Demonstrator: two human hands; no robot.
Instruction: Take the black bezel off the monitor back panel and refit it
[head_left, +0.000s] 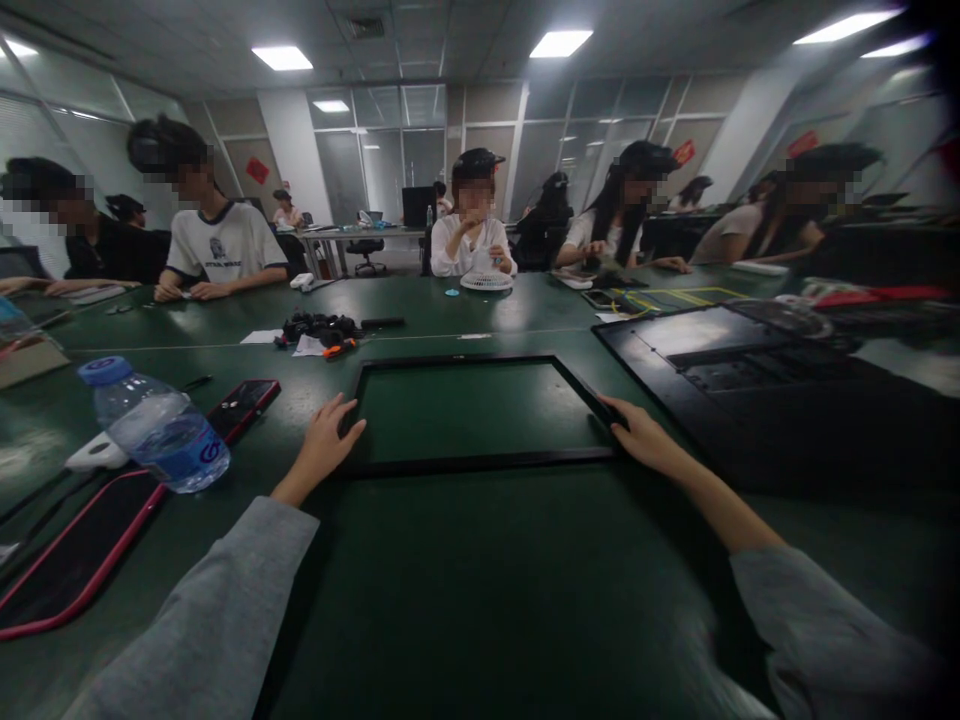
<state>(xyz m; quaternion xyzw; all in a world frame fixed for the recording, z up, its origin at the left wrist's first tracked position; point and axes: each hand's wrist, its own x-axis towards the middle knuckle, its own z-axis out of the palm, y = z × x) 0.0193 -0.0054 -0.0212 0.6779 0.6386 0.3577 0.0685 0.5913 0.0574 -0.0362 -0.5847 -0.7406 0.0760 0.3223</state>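
A thin black rectangular frame (480, 462) lies flat on the green table (480, 590) in front of me. My left hand (324, 440) grips its near left corner, thumb over the rim and fingers curled round the outside. My right hand (643, 438) clasps its near right corner in the same way. Both forearms wear grey sleeves.
A water bottle (154, 425) lies at the left beside a red-edged phone (244, 405) and a red-edged dark tablet (75, 555). A large black panel (750, 380) lies at the right. Small tools (319, 330) sit beyond the frame. Several people sit along the far side.
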